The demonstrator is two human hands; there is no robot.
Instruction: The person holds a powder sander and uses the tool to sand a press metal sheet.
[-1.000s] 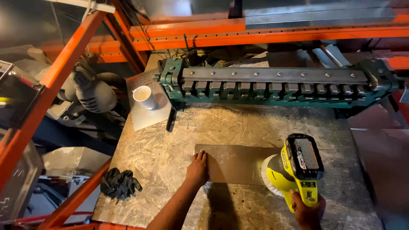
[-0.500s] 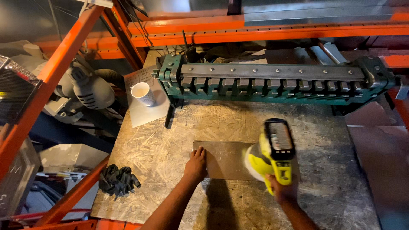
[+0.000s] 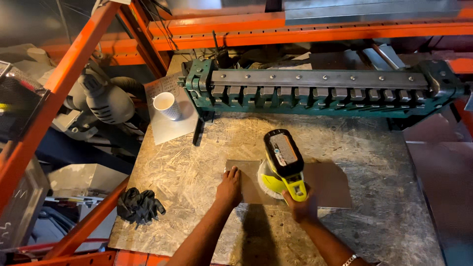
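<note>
1. The person's 2 forearms enter from the bottom edge of the head view and reach up over a chipboard bench top [image 3: 197, 197].
2. The left hand [image 3: 229, 187] lies palm down with fingers stretched flat and together, pressing on the left end of a thin grey-brown metal sheet [image 3: 330, 184]. It grips nothing; it only bears on the sheet.
3. The right hand [image 3: 301, 203] is closed around the rear handle of a yellow-green cordless sander [image 3: 284, 162]; the fingers wrap under the handle, and the fingertips are hidden.
4. The sander's round pad sits on the sheet near its middle, just right of the left hand. A dark battery pack tops the tool and tilts toward the camera.
5. The sheet lies flat on the bench, long side running left to right, its right end reaching well past the sander.
6. A pair of black gloves [image 3: 139, 205] lies crumpled near the bench's front left corner, well apart from both hands.
7. Farther back on the left, a white cup [image 3: 165, 105] stands upright on a sheet of paper [image 3: 170, 129].
8. At the far edge of the bench stands a long green metal bending machine [image 3: 320, 91] with a row of clamping fingers.
9. Orange rack beams [image 3: 305, 32] frame the bench behind and at left.
</note>
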